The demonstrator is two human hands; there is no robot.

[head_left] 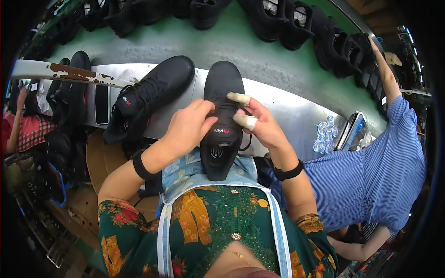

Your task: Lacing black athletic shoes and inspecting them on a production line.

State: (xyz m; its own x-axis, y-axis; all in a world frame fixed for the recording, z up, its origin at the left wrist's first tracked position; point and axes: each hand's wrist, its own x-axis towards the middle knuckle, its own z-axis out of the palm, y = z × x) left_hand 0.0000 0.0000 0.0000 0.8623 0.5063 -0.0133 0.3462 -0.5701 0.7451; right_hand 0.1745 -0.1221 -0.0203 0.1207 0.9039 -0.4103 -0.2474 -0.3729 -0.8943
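Note:
A black lace-up sneaker (224, 81) lies in front of me, toe pointing away and heel toward my apron. At the left side of its lacing is my left hand (187, 127), fingers curled in. Anything it pinches is too small to make out. On the other side, my right hand (262, 121) wears pale finger covers on thumb and index finger. A black shoelace (244, 110) runs into its curled fingers, and a loose loop hangs beside the shoe. Left of this shoe, another black sneaker (157, 88) rests tilted on the metal ledge (282, 111).
Black shoes (266, 18) line the green conveyor (185, 44) beyond. At left are a chipped white bar (69, 72) and a phone (102, 105). Clear plastic rings (326, 134) sit at right, near a co-worker in blue stripes (371, 162), whose arm reaches toward shoes. Another person is far left.

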